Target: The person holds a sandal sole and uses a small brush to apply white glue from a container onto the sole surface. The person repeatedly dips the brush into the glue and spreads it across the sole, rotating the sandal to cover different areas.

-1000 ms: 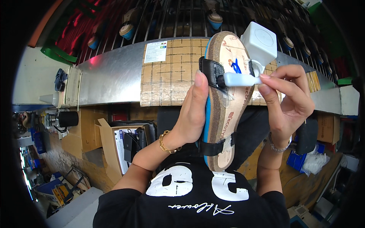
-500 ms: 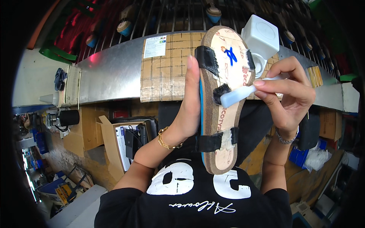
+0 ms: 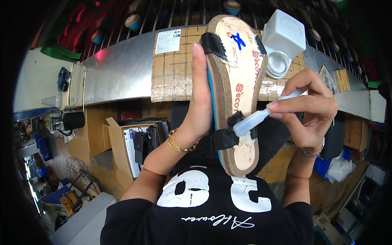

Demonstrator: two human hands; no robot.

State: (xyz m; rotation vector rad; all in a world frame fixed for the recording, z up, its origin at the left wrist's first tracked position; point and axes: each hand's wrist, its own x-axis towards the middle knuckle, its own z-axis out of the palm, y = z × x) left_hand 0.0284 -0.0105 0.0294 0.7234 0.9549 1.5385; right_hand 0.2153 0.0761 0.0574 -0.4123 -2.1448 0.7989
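Note:
A sandal bottom (image 3: pixel 245 73) is held up lengthwise in front of me. It has a pale sole face with red print and a blue pen mark, a brown cork rim and a blue edge on the left. Black strap ends are folded over both its sides. My left hand (image 3: pixel 200 98) grips it along the left side, thumb pointing up, other fingers mostly hidden behind. My right hand (image 3: pixel 312 110) pinches a brush (image 3: pixel 252 123) with a translucent white handle. Its black bristles touch the sole just above the lower strap, on the left side.
A white plastic bottle (image 3: pixel 288 30) with a round-mouthed spout stands on a taped cardboard sheet (image 3: pixel 173 77) over the metal bench (image 3: pixel 118 69). Beyond it, more shoes lie on a rack of metal bars. An open cardboard box (image 3: pixel 122 147) sits lower left.
The brush has moved down the sole, from the middle to near the lower strap. The sandal has shifted slightly up and tilted a little.

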